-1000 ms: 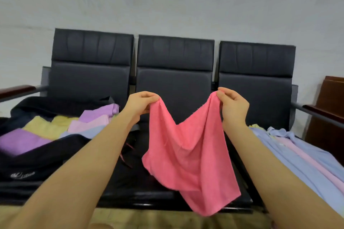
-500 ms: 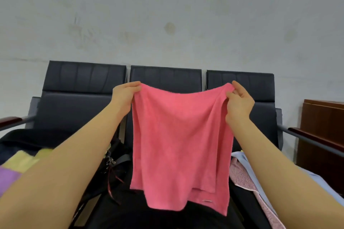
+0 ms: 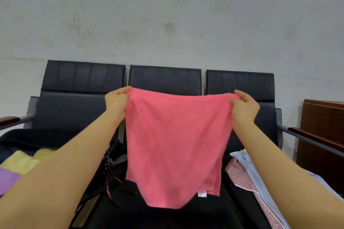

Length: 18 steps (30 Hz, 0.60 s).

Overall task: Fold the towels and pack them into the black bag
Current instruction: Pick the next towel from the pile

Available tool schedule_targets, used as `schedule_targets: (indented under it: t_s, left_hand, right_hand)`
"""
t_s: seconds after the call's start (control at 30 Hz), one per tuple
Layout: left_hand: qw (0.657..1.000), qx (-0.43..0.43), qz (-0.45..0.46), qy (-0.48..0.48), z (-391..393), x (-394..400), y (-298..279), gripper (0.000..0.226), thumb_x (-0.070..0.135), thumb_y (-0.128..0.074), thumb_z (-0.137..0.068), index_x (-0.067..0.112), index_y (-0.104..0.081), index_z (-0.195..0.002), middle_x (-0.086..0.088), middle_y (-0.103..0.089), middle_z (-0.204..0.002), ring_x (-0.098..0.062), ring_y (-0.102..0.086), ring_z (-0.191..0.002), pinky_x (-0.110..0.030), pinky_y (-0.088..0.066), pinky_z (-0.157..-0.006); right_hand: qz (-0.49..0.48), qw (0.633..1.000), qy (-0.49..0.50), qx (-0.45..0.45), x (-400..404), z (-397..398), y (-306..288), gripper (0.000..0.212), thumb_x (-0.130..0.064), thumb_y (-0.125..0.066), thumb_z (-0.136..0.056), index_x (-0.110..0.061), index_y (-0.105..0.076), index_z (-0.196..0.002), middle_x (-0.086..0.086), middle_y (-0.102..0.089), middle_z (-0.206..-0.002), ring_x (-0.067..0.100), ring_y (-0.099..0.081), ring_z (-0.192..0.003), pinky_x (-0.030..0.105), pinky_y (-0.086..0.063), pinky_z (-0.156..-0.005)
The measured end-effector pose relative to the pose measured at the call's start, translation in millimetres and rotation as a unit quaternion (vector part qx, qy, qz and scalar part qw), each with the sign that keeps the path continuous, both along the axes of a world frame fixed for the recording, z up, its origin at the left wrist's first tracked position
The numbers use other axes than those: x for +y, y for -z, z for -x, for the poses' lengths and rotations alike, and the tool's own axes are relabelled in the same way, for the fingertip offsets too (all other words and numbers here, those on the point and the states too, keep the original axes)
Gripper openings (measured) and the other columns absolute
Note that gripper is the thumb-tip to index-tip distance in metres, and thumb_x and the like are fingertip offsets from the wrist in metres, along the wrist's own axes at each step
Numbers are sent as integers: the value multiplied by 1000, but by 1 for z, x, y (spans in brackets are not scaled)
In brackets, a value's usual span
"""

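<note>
Two hands pinch the pink towel (image 3: 175,147) by its top corners, left hand (image 3: 116,103) and right hand (image 3: 243,108) spread apart, likely to stretch it flat for folding. Towel hangs before the middle chair (image 3: 164,80). Black bag (image 3: 37,136) left of towel, folded ones inside; unfolded pile (image 3: 247,171) right.

Both forearms are bare to the frame's edge, with no sleeves, rings, watches or gloves visible.
</note>
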<state>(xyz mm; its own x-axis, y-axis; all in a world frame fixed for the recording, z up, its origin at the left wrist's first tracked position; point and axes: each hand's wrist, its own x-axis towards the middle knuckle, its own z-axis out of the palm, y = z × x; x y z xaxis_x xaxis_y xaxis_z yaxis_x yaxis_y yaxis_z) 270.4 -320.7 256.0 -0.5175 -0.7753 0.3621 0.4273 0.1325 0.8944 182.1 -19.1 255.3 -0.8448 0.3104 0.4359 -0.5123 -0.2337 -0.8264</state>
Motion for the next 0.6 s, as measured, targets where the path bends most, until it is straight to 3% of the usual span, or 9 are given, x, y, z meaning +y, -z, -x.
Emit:
schedule_targets:
  t_s: [0.1, 0.17, 0.27, 0.37, 0.43, 0.5, 0.6]
  left_hand:
    - [1000, 8, 15, -7, -1, 0, -5, 42, -11, -50, -88, 7, -62, -124, -7, -57, -132, -15, -55, -116, -22, -44, -99]
    - [999, 6, 31, -14, 0, -2, -7, 40, -9, -55, -87, 5, -62, -123, -9, -57, -132, -20, -52, -123, -28, -40, -106]
    - [992, -40, 113, -47, 0, -6, -5, 40, -6, -58, -86, 3, -61, -125, -10, -57, -132, -21, -52, -123, -29, -39, -106]
    - [963, -108, 223, -106, -3, -12, 3, 35, 0, -55, -89, 1, -62, -122, -14, -60, -129, -24, -54, -121, -28, -41, -103]
    - [940, -143, 280, -135, -4, -14, 9, 25, 4, -54, -92, -2, -66, -113, -15, -65, -118, -25, -59, -109, -26, -42, -89]
    - [919, -172, 321, -152, -4, -15, 14, 21, 11, -52, -95, -1, -66, -104, -15, -63, -114, -24, -59, -93, -29, -41, -78]
    - [901, -208, 338, -174, -5, -15, 18, 20, 23, -51, -98, 5, -59, -102, -9, -45, -117, -22, -50, -83, -35, -39, -74]
  right_hand:
    - [-38, 999, 16, 13, 2, 4, -2, 36, 7, -57, -85, -8, -65, -117, 0, -64, -105, 0, -57, -83, 10, -44, -67]
    - [-75, 997, 26, 19, 2, 7, -2, 38, 7, -56, -85, -8, -64, -119, 3, -63, -115, 8, -58, -98, 16, -45, -84]
    - [-145, 988, 46, 21, 4, 12, 1, 41, 5, -55, -87, -8, -60, -126, 5, -60, -125, 15, -54, -111, 23, -43, -93]
    - [-207, 974, 84, 24, 7, 12, 8, 30, 1, -54, -89, -4, -64, -117, 8, -64, -115, 12, -55, -97, 18, -42, -79]
    - [-230, 968, 101, 23, 7, 14, 12, 18, -3, -56, -91, -5, -69, -104, 8, -65, -104, 12, -54, -85, 15, -39, -65]
    - [-237, 964, 120, 16, 5, 17, 16, 10, -9, -59, -91, -11, -69, -93, 8, -60, -105, 15, -56, -85, 22, -40, -64]
    - [-227, 964, 136, 2, 2, 17, 19, 7, -14, -61, -90, -17, -67, -86, 7, -57, -106, 20, -58, -84, 30, -41, -65]
